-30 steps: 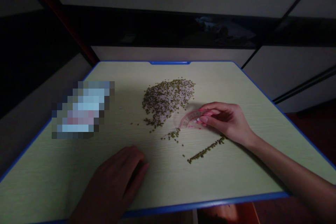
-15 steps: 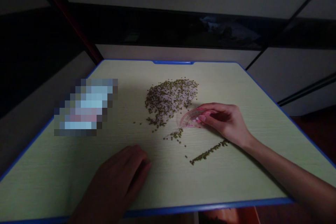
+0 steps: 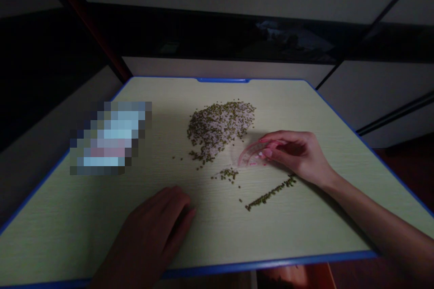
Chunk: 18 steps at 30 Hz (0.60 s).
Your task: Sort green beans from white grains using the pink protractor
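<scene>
My right hand (image 3: 293, 153) pinches a clear plastic protractor (image 3: 249, 157) with pink markings between thumb and fingers. It is at the right of a large pile of small green beans mixed with pale grains (image 3: 220, 126). A small cluster of green beans (image 3: 228, 174) lies just left of and below the protractor. Nearer me, a narrow slanting row of green beans (image 3: 269, 195) runs below my right hand. My left hand (image 3: 161, 216) rests palm down on the tabletop at the lower left, its fingers curled together, with nothing seen in it; its fingertips are partly hidden.
The pale wood-grain table (image 3: 162, 95) has a blue edge all round. A blurred-out phone-like object (image 3: 115, 137) lies at its left. Behind stand light panels with a dark glossy band (image 3: 210, 34). An orange container (image 3: 301, 275) sits below the front edge.
My right hand has moved slightly right with the protractor, away from the small bean cluster. More of the slanting row's far end shows. My left hand stays put.
</scene>
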{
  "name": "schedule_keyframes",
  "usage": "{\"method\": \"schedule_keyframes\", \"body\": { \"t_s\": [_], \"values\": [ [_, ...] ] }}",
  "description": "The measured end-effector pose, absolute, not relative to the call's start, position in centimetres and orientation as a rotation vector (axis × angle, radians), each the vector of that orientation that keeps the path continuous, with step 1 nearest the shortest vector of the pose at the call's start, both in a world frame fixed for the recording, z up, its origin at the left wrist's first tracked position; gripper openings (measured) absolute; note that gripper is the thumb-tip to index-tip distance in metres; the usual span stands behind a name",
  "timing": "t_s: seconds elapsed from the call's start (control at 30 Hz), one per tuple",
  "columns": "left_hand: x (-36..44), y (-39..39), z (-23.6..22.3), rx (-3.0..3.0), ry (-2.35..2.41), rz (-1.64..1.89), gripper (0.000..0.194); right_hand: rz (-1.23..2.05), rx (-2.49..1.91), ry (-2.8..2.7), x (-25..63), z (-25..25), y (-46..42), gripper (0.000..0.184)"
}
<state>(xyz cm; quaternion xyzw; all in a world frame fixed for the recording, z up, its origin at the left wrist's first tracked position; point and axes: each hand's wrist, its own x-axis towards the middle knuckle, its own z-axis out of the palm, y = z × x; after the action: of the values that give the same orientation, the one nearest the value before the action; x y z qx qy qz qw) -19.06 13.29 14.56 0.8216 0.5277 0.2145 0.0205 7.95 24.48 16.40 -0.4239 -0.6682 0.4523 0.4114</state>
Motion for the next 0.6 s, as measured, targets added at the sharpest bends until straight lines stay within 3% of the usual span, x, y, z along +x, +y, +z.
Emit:
{"method": "schedule_keyframes", "body": {
  "t_s": [0.6],
  "values": [
    [-19.11,13.11,14.70,2.557,1.631,0.629,0.014,1.162,-1.099,-1.771,8.33,15.75,24.20,0.016]
  ]
}}
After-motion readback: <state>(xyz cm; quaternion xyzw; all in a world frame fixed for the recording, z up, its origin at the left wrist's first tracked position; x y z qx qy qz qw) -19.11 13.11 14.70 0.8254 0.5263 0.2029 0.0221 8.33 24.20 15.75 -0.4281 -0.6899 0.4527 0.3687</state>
